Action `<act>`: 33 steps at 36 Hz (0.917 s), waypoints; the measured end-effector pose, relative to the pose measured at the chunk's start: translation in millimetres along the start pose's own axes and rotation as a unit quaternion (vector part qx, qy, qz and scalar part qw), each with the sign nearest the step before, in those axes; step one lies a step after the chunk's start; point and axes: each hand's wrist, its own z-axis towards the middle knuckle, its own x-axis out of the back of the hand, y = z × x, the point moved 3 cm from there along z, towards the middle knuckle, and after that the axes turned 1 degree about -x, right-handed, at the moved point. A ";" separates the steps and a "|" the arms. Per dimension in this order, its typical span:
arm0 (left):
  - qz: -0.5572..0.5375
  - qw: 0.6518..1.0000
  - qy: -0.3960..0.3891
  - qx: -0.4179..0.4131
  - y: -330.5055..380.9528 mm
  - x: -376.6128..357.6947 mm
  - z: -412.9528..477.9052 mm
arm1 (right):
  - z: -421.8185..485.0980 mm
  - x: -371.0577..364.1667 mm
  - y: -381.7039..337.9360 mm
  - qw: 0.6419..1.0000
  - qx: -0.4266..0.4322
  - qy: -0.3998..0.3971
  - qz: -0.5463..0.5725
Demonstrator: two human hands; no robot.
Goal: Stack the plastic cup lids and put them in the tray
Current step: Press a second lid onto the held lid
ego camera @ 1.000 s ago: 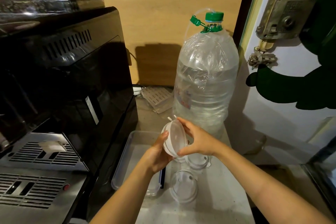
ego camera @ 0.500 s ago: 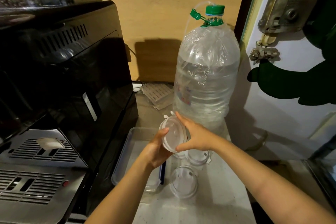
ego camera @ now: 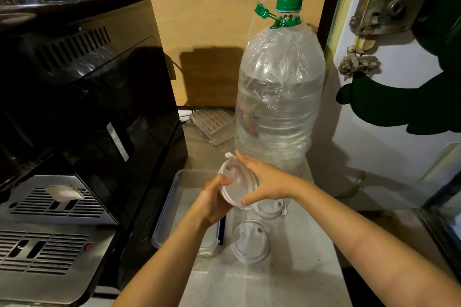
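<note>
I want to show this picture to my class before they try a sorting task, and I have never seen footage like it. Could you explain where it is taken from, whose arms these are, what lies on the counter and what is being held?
There is no machine here: a person wears a camera on the head, looking forward and down, so the two bare arms are their own. The left hand and right hand together hold a small stack of plastic lids, tilted on edge above a clear tray. Two more lids lie flat on the pale counter: a near lid and a far lid partly behind the hands. Behind stands a large water bottle with a green cap; a black coffee machine fills the left.
</note>
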 end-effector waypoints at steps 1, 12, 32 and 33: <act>0.002 1.000 0.004 0.000 -0.6 0.0 0.0 | 0.0 -0.3 0.4 1.000 0.000 0.000 0.000; 0.019 0.999 0.024 0.008 -7.9 1.1 -3.6 | 0.3 -10.7 8.4 1.000 -0.005 -0.010 0.022; -0.012 0.993 0.121 0.003 8.0 30.3 -43.7 | 35.8 -43.3 100.7 0.979 -0.188 -0.017 -0.079; -0.010 0.993 0.120 0.002 9.4 30.0 -46.0 | 38.1 -46.1 104.0 0.978 -0.193 -0.018 -0.083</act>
